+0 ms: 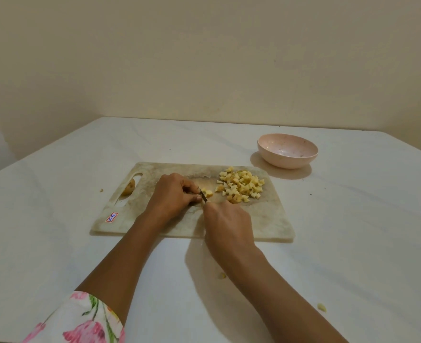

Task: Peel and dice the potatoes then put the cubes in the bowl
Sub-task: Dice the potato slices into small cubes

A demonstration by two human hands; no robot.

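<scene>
Left hand [173, 194] pins a potato piece [207, 193]; right hand [225, 220] grips a knife [203, 195]; cubes [240, 185] right of both; bowl [287, 151] beyond; board [266, 219] label [112, 217] seems to read "10A".

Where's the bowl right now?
In the head view, the pink bowl sits on the table's far right, just beyond the cutting board's right corner.

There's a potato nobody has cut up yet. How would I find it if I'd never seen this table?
Start at the cutting board in the middle of the white table. Go to its left end, where there is a long handle hole. The whole potato sits in that hole: brown, rounded and still in its skin, unlike the small pale yellow cubes heaped at the board's right end.
</scene>
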